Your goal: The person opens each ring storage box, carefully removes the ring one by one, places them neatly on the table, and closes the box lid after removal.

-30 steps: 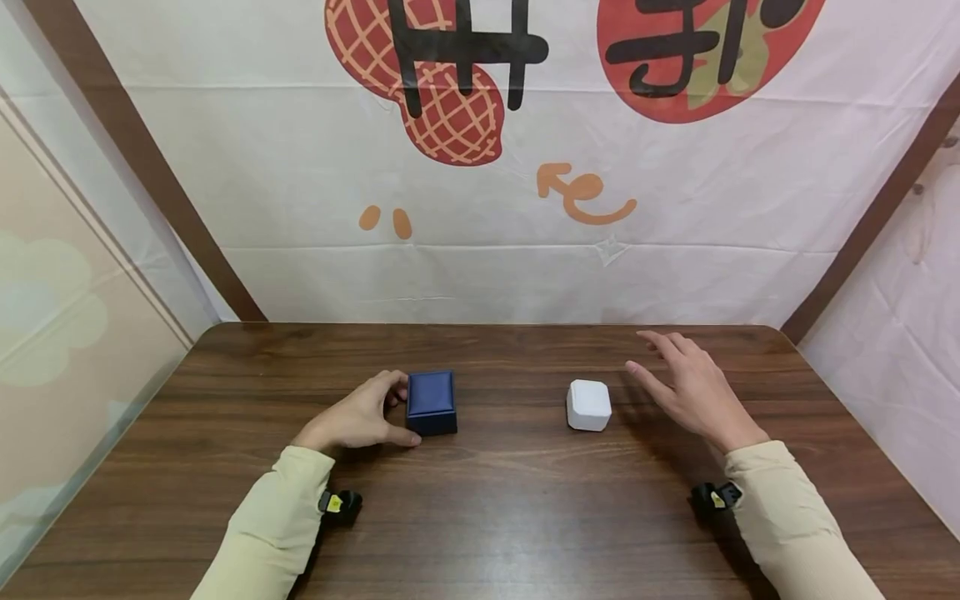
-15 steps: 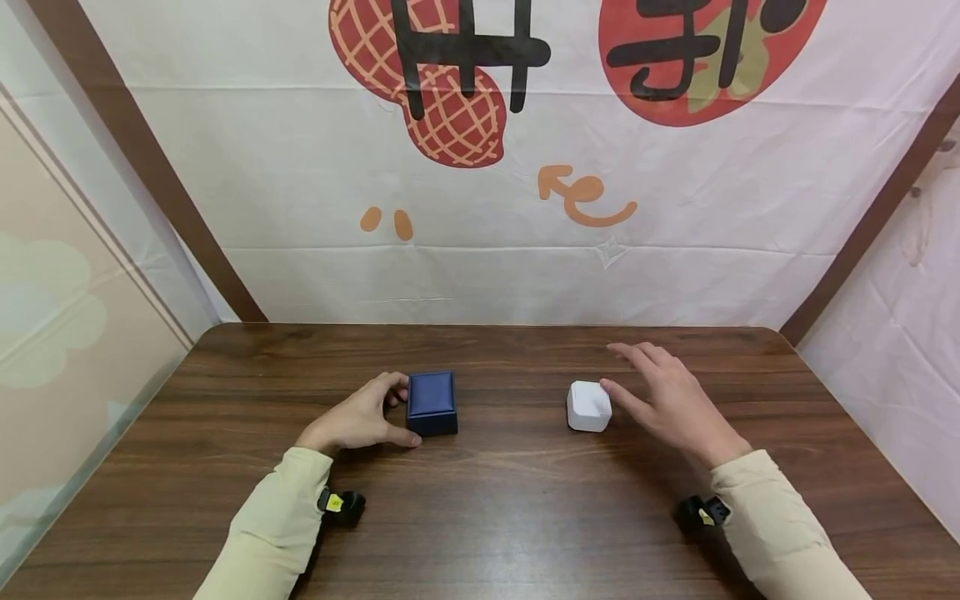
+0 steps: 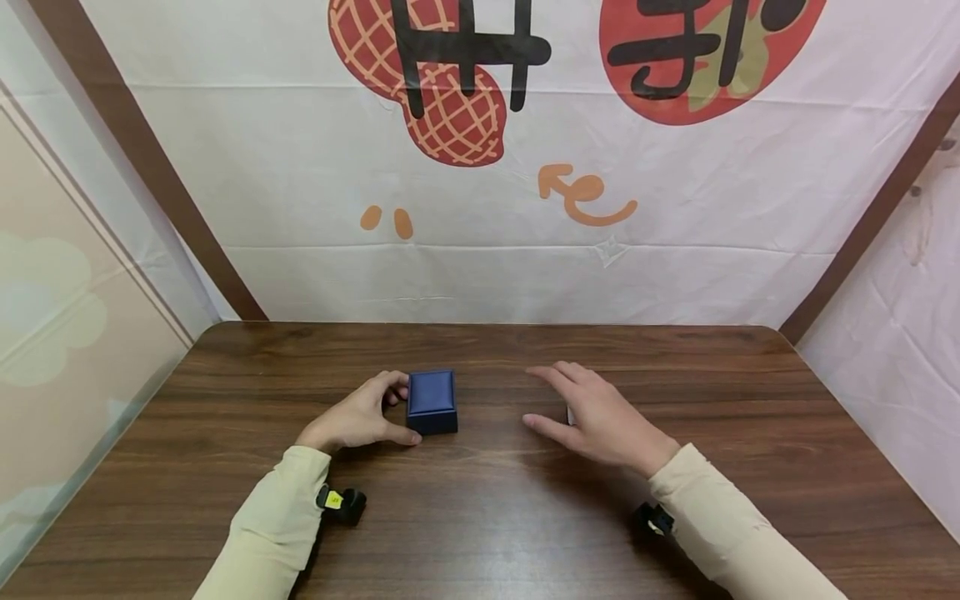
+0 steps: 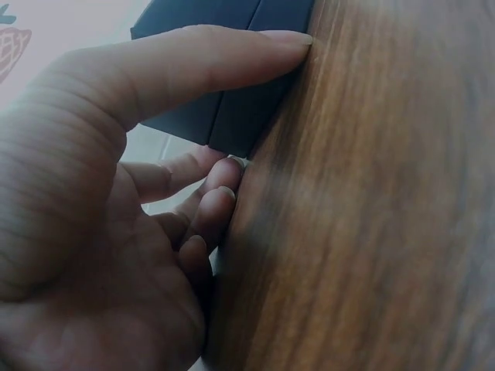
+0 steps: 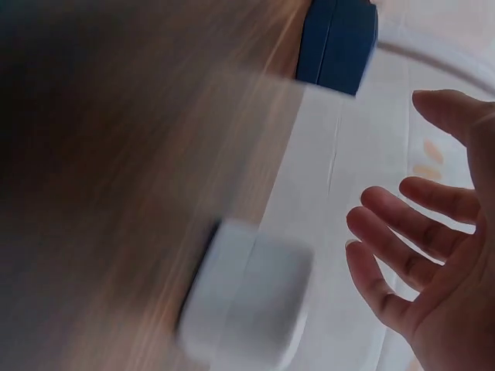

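one blue box (image 3: 432, 402); one white box (image 5: 247, 303); two hands.

I sit at a dark wooden table (image 3: 495, 517) in a small makeshift booth: a creased white cloth banner (image 3: 480, 183) printed with cartoon peanuts hangs behind it, brown posts (image 3: 142, 167) frame the corners, and a pale panel (image 3: 67, 333) closes my left.

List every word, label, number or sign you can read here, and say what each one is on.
Backdrop cloth: large black characters, cropped by the top edge, not readable.
Backdrop cloth: orange curved arrow sign and two orange dashes, no words.
Blue box: no text.
White box: blurred, no text visible.
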The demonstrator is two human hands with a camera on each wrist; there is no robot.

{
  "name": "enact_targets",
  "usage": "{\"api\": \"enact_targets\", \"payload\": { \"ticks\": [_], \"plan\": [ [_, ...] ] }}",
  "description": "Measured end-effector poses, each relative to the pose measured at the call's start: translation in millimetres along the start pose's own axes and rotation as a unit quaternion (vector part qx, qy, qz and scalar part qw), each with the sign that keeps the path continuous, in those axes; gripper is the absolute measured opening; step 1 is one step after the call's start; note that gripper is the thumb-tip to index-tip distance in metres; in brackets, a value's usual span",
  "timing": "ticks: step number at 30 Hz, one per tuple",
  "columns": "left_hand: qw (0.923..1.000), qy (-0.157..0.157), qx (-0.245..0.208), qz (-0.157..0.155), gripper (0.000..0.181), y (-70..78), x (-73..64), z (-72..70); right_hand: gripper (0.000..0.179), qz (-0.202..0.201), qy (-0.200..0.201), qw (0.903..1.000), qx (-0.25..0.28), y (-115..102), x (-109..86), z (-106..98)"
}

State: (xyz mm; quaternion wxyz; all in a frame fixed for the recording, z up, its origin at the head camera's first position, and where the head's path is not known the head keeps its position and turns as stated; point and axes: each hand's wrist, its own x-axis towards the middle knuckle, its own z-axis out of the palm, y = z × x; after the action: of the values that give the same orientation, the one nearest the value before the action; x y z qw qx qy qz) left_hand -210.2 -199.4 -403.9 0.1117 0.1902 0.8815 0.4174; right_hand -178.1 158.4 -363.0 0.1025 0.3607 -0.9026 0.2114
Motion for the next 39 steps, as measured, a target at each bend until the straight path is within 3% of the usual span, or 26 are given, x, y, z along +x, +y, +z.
{"api": "enact_targets", "payload": {
  "ticks": [8, 17, 28, 39],
  "plan": [
    [1.0, 0.002, -0.006, 0.003, 0.076, -1.1, 1.9, 1.1, 0.064, -0.032, -0.045, 0.9984, 0.012, -20.3, 38.8, 19.6],
    [0.9999, -0.003, -0.016, 0.004, 0.076, -0.6, 2.9, 0.5, 0.079, -0.003, -0.096, 0.9935, 0.061, -27.4, 75.8, 39.7],
    [0.9996, -0.007, -0.019, 0.018, 0.073, -0.9, 2.6, -0.5, 0.074, 0.017, -0.118, 0.9886, 0.092, -25.6, 90.5, 54.2],
    [0.9999, 0.003, -0.013, 0.01, 0.074, -4.2, -1.8, -1.4, 0.069, 0.026, -0.123, 0.9835, 0.13, -23.4, 104.1, 56.9]
  ]
}}
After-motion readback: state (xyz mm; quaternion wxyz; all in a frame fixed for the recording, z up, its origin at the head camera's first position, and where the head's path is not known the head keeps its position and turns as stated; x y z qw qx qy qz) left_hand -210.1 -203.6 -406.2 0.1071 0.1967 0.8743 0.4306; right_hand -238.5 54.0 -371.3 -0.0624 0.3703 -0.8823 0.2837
